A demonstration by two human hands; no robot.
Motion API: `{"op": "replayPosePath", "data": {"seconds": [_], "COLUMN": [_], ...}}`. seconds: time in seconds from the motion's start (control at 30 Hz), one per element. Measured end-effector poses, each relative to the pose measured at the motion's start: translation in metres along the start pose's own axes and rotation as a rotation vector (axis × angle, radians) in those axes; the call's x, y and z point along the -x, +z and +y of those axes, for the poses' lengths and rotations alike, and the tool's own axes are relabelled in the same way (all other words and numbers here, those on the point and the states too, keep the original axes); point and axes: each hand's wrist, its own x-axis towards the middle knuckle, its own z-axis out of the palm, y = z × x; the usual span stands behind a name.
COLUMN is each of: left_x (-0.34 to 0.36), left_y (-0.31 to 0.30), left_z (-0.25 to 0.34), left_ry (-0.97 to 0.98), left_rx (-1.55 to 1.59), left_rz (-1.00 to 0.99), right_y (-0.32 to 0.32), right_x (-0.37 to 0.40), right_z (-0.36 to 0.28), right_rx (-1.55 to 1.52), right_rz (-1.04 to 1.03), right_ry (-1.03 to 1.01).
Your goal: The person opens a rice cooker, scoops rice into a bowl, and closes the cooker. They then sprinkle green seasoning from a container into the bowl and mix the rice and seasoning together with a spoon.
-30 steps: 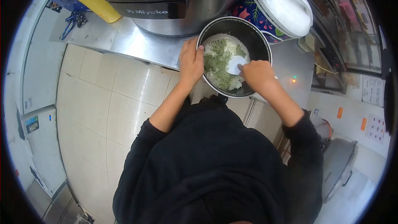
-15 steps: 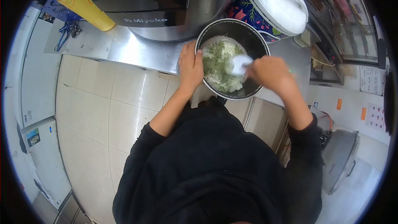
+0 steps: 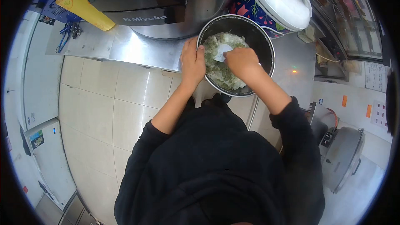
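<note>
A round dark pot with a metal rim stands at the counter's front edge. Inside it lies white rice mixed with green flecks. My left hand grips the pot's left rim, thumb at the inner side and fingers outside. With my right hand, closed over the pot, I hold a white paddle whose blade touches the rice at the left. The paddle's handle is mostly hidden by my fingers.
Behind the pot stand a large Miyako cooker and a floral container with a white lid. A yellow cup-shaped holder and keys are on the left of the steel counter. A glass display case is at right.
My right hand has moved left and slightly up with the paddle, from the pot's right side to its middle. The rice has shifted. My left hand stays on the rim.
</note>
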Motion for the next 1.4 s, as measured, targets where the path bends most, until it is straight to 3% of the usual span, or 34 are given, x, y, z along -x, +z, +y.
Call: {"op": "replayPosePath", "data": {"seconds": [0.2, 0.27, 0.37, 0.5, 0.6, 0.7, 0.8, 0.93, 0.97, 1.0, 1.1, 1.13, 1.3, 1.4], "left_x": [0.002, 0.003, -0.003, -0.017, -0.021, -0.025, -0.024, -0.024, -0.026, -0.029, -0.032, -0.033, -0.040, -0.044], "left_y": [0.002, 0.000, 0.001, -0.008, 0.009, 0.016, 0.013, 0.013, 0.011, 0.009, 0.011, 0.010, 0.008, 0.015], "left_z": [-0.005, -0.001, 0.001, 0.003, -0.008, -0.004, 0.006, 0.012, 0.005, 0.001, 0.006, 0.005, -0.002, -0.010], "left_ry": [-0.010, -0.020, -0.027, -0.183, -0.252, -0.390, -0.429, -0.427, -0.431, -0.432, -0.433, -0.392, -0.267, -0.251], "left_rx": [-0.027, -0.011, 0.021, 0.145, 0.258, 0.487, 0.594, 0.529, 0.534, 0.544, 0.508, 0.444, 0.212, 0.258], "left_rz": [0.017, 0.002, -0.025, -0.192, -0.179, -0.111, -0.103, -0.101, -0.137, -0.157, -0.178, -0.190, -0.250, -0.260], "right_y": [-0.039, -0.002, -0.001, -0.047, -0.029, 0.028, 0.029, 0.024, 0.011, -0.029, -0.021, -0.015, 0.010, 0.010], "right_x": [0.033, 0.035, 0.032, 0.065, 0.048, 0.000, 0.029, 0.057, 0.065, 0.084, 0.093, 0.090, 0.040, 0.018], "right_z": [0.016, 0.006, 0.002, 0.029, 0.067, 0.063, 0.015, 0.012, 0.021, 0.032, 0.016, 0.007, 0.020, 0.030], "right_rx": [-0.058, -0.005, -0.001, -0.065, 0.172, 0.286, 0.245, 0.224, 0.194, 0.133, 0.059, 0.052, 0.017, 0.109], "right_rz": [-0.108, -0.105, -0.102, 0.060, 0.155, 0.272, 0.257, 0.277, 0.275, 0.229, 0.255, 0.189, 0.317, 0.372], "right_ry": [-0.040, -0.094, -0.095, 0.095, 0.265, 0.039, -0.034, -0.052, -0.067, 0.045, -0.233, -0.238, -0.106, -0.079]}}
